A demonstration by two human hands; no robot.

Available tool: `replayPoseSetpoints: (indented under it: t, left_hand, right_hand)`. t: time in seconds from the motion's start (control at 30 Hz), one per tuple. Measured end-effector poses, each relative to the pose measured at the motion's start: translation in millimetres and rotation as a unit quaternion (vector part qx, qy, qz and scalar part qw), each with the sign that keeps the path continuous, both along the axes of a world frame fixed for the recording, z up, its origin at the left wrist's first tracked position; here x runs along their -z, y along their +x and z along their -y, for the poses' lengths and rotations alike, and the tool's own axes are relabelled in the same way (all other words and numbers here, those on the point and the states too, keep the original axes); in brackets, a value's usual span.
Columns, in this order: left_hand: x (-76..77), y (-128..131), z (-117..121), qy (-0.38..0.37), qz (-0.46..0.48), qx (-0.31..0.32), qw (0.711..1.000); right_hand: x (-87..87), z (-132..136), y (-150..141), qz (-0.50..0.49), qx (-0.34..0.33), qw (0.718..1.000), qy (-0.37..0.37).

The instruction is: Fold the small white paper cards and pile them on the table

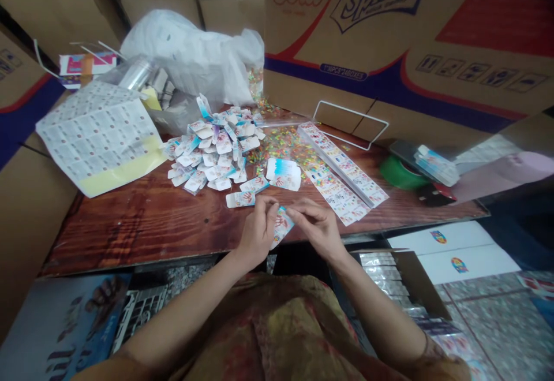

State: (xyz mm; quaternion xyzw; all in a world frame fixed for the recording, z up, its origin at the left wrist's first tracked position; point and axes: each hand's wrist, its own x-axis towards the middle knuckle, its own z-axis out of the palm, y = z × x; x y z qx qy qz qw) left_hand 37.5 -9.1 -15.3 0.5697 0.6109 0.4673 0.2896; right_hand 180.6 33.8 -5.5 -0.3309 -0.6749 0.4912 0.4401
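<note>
Both hands meet over the front edge of the wooden table (164, 236). A small printed carton (282, 228), blue and white with a red hand print, is held between them. My left hand (259, 225) pinches its left side. At the carton's upper right edge, the fingers of my right hand (318, 222) are closed on it. Just beyond lie a couple of similar small cartons (241, 198) and a flat stack of cartons (283, 174). Farther back is a big heap of the same little cartons (216, 150), some with flaps sticking out.
Small coloured candies (281, 145) are scattered behind the cartons. Printed sticker strips (337, 179) lie to the right, near a green tape roll (400, 173) and a pink bottle (506, 173). A sticker sheet (108, 138) leans at left. A large cardboard box (389, 40) stands at the back.
</note>
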Motion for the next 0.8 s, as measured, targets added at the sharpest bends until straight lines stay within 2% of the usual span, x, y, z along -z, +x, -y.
replayPoseSetpoints:
  t: [0.13,0.2,0.27,0.3,0.37,0.4,0.47,0.53,0.6,0.67,0.73,0.8]
  left_hand:
    - [1.2,-7,2,-0.002,0.009,-0.021,1.000]
    - [-2.5,-16,-3,-0.009,-0.008,-0.022,1.000]
    - [-11.1,-32,-16,-0.006,-0.045,-0.049,0.998]
    - [-16.9,-42,-27,0.005,-0.072,-0.075,0.995]
    - [-29.8,-66,-53,0.044,-0.136,-0.142,0.979]
    - [-36.0,-79,-67,0.061,-0.178,-0.169,0.967]
    - [-45.4,-100,-91,0.058,-0.264,-0.190,0.944]
    - [-49.6,-110,-103,0.052,-0.339,-0.197,0.919]
    - [-48.2,-106,-101,0.066,-0.385,-0.199,0.899]
    - [-41.5,-90,-87,0.089,-0.394,-0.176,0.898]
    - [-30.0,-67,-69,0.098,-0.358,-0.119,0.921]
    - [-14.5,-42,-53,0.078,-0.271,-0.053,0.958]
  right_hand:
    - [3.4,5,-1,0.030,-0.064,0.997,0.037]
    - [8.3,-3,-3,0.070,-0.082,0.992,0.058]
    - [15.7,-22,-6,0.129,-0.062,0.985,0.098]
    - [20.2,-35,-8,0.163,-0.023,0.977,0.134]
    - [30.3,-64,-13,0.258,0.079,0.941,0.203]
    - [35.1,-77,-16,0.326,0.101,0.914,0.219]
    - [43.1,-96,-21,0.448,0.112,0.856,0.231]
    - [48.2,-104,-25,0.515,0.105,0.814,0.246]
    - [51.2,-105,-26,0.535,0.108,0.798,0.257]
    - [53.1,-105,-25,0.527,0.121,0.802,0.255]
    - [54.0,-106,-22,0.500,0.136,0.816,0.256]
    - [53.6,-107,-18,0.453,0.146,0.840,0.262]
